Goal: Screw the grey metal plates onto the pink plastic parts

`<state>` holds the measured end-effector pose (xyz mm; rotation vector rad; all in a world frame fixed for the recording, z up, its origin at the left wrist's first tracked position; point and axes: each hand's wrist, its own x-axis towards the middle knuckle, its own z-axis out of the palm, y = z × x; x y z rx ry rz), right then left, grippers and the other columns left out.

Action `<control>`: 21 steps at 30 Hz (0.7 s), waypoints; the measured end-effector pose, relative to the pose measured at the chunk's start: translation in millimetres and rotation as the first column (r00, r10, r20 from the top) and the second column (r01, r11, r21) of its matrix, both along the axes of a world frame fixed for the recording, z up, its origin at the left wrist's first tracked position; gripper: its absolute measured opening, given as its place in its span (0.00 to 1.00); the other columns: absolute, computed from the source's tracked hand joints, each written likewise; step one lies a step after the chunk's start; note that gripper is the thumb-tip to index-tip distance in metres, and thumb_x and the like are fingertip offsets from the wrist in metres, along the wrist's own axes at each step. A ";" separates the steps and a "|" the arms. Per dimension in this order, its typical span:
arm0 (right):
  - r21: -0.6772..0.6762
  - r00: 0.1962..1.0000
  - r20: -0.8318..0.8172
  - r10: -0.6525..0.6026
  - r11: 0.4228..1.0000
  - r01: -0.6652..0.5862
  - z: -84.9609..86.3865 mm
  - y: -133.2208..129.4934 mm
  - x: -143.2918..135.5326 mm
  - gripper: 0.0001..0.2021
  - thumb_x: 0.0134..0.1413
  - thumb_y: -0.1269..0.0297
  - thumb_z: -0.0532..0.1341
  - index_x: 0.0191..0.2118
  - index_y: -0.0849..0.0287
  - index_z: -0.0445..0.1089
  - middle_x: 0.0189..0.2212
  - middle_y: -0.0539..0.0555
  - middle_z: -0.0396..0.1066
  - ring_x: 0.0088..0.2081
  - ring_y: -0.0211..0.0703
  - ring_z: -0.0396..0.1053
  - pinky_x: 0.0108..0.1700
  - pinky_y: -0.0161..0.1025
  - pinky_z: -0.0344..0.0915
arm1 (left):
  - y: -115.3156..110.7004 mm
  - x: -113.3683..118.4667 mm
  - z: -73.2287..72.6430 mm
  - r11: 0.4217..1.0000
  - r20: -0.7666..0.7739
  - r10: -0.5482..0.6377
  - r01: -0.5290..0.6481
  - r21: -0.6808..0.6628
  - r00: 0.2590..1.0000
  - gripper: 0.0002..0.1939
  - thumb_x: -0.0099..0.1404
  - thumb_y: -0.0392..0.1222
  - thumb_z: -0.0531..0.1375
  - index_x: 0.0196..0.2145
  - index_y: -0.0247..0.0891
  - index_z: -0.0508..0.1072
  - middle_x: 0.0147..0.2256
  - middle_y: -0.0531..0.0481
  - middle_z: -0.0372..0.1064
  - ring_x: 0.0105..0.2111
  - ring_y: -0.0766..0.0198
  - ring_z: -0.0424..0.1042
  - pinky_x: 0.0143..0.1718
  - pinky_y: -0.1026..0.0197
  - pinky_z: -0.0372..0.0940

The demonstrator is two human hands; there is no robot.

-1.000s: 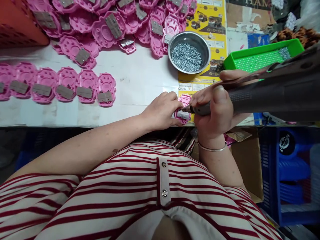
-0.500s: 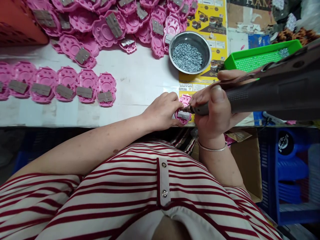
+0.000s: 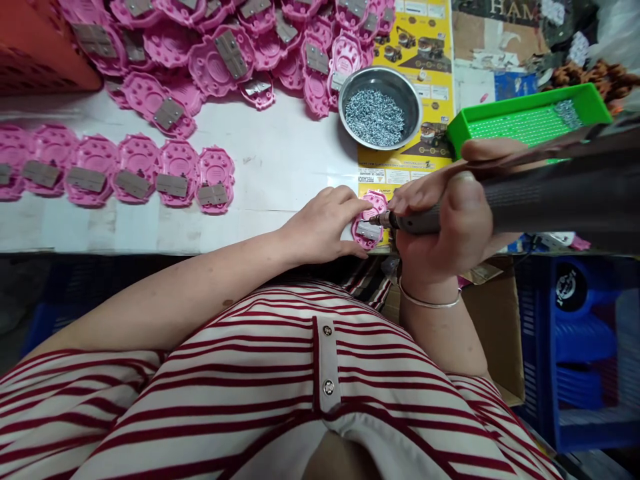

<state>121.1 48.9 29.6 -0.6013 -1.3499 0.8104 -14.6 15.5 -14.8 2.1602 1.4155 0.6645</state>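
My left hand (image 3: 325,225) grips the left edge of a pink plastic part (image 3: 371,207) between thumb and fingers, at the table's front edge. A grey metal plate (image 3: 369,231) lies on that part. In my right hand (image 3: 450,213) is a dark electric screwdriver (image 3: 530,200), fingers wrapped round its body. Its bit points left, over the pink part near the plate; whether the tip touches cannot be made out. Behind the hands stands a steel bowl (image 3: 380,108) of small screws.
A row of pink parts (image 3: 173,173) with plates lies at left, below a pink heap (image 3: 220,60). A red basket (image 3: 45,50) stands at the far left. A green tray (image 3: 525,120) sits at right, above blue crates (image 3: 543,347).
My right hand and the screwdriver have moved slightly right, and the bit shows more clearly over the pink part. My left index finger has shifted a little.
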 end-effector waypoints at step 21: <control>-0.054 0.973 -0.126 0.195 0.978 -0.203 33.1 -14.5 8.0 0.10 0.54 0.57 0.65 0.38 0.55 0.67 0.17 0.38 0.61 0.16 0.30 0.62 0.19 0.34 0.65 | -8.9 2.9 -2.8 0.984 0.262 0.032 -0.076 0.160 0.964 0.03 0.57 0.41 0.72 0.29 0.43 0.83 0.45 0.47 0.74 0.46 0.57 0.73 0.50 0.52 0.66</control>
